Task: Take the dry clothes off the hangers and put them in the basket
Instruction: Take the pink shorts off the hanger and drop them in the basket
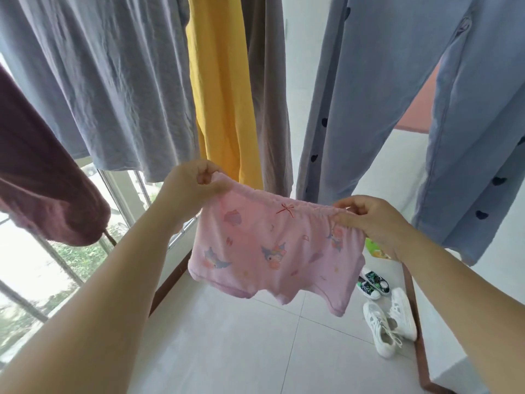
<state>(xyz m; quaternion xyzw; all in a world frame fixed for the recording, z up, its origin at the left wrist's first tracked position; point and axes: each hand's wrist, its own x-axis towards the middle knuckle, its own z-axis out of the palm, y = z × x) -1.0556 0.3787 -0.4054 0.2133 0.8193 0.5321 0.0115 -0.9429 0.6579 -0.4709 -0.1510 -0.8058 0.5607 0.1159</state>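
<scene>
A: Big picture first: a row of hanging laundry fills the top of the view. On the left hangs a grey-blue shirt (93, 81), on the right a pair of blue pyjama trousers with dark hearts (403, 103).

B: And between them a yellow garment (220, 89), with a taupe one (270, 92) just beside it. Far left, a maroon garment (42, 177) droops in front of the window (34, 265).

A: Below it all lies a pale tiled floor (227, 351).

B: Now the action. The pink shorts (272, 251), printed with cartoon figures, are stretched out in mid-air between both hands, above the floor and in front of the hanging clothes.

A: The left hand (190, 189) pinches one end of the waistband, thumb and fingers curled round the fabric.

B: The right hand (369, 220) grasps the other end the same way, so the waistband runs taut from hand to hand.

A: A tiny red bow (287, 209) sits mid-waistband.

B: Down on the floor at right are white sneakers (389, 322), with patterned green sneakers (372, 284) just behind them.
</scene>
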